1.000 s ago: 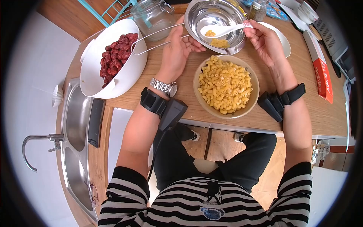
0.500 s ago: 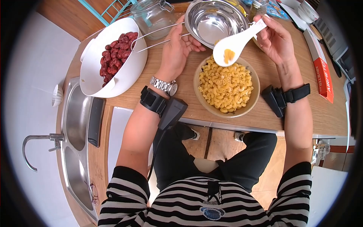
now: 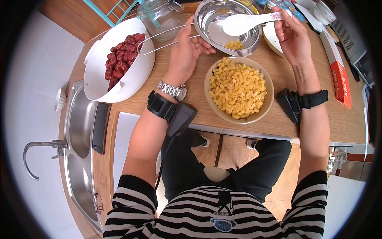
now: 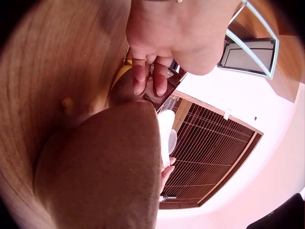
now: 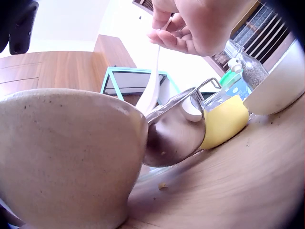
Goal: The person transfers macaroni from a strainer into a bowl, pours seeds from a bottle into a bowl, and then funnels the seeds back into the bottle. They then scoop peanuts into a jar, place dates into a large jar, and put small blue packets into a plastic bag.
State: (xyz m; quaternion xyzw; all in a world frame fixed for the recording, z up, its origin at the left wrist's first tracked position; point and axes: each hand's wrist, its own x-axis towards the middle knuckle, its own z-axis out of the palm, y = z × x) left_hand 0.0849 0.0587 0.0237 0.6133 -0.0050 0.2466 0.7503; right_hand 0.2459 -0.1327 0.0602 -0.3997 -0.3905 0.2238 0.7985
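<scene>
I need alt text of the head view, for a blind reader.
The right hand holds a white spoon over a metal bowl held by the left hand. Nearer the person: a bowl of macaroni; at left, red dates in a white basin.

A kitchen, shown by the double sink (image 3: 81,133), curved faucet (image 3: 43,146) and wooden counter (image 3: 183,91).

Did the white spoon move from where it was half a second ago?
Yes. The scoop of the white spoon was over the far edge of the macaroni bowl. Now it's farther away, over the metal bowl.
</scene>
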